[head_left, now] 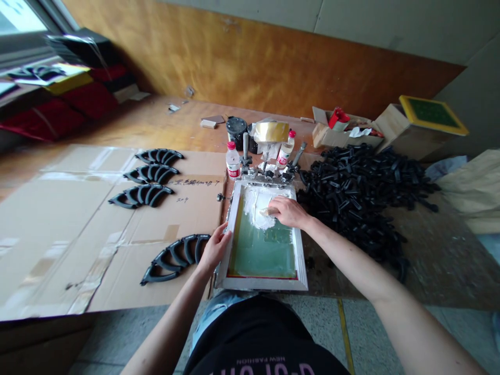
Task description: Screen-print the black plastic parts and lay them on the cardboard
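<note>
A silkscreen frame [302,260] with pale edges and green mesh lies in front of me, white ink [255,203] smeared across its far half. My right hand [288,211] is closed around a small squeegee [267,211] over the ink; most of the tool is hidden by the fingers. At the frame's left edge, my left hand [216,247] has its thumb and fingers closed on the rim. Just left of that hand, a row of curved black plastic handles [172,260] lies on cardboard, its right end partly hidden by the hand.
More rows of black handles [150,174] lie on the cardboard sheet [78,208] at left. A large heap of black handles [355,192] covers the right side. Behind the frame stand metal clamps [269,174], two red-capped bottles [233,159] and a dark tub [236,127].
</note>
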Available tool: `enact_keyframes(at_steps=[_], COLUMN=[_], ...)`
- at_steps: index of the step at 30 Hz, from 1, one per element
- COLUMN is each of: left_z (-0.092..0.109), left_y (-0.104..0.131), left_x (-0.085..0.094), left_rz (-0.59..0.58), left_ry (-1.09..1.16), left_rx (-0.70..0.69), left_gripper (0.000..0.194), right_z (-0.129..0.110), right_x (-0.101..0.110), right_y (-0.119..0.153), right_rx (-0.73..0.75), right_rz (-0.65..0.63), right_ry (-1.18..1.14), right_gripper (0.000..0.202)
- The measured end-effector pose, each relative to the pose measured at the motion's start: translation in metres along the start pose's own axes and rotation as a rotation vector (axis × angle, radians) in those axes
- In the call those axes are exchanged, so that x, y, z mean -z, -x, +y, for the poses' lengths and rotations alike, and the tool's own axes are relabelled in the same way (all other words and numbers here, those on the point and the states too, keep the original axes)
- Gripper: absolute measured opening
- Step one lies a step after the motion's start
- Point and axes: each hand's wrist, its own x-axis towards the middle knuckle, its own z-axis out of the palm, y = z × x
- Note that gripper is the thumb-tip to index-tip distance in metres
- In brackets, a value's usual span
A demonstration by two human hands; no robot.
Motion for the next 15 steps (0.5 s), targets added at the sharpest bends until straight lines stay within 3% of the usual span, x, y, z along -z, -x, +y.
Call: enact_keyframes(at_steps=[3,7,10,15], left_z=[0.004,0.013,0.029,0.072], left_y=[0.001,0.006,0.014,0.028], left_x=[0.0,-0.001,-0.001,0.005], left_rz=[0.013,0.027,0.032,0.022], left_ry=[0.033,0.048,0.018,0.026], left_rx=[0.024,0.052,0.055,-0.028], left_gripper=[0.068,0.068,0.069,0.07], right_z=[-0.007,-0.01,0.0,0.032], right_x=[-0.017,-0.02,-0.004,0.028], right_y=[0.007,0.021,0.0,-0.051], right_rx=[0.006,0.084,-0.023,-0.302], right_rz=[0.104,0.079,0.126,0.216], right_ry=[0.038,0.01,-0.011,0.049], right_gripper=[0.023,0.022,0.022,0.058])
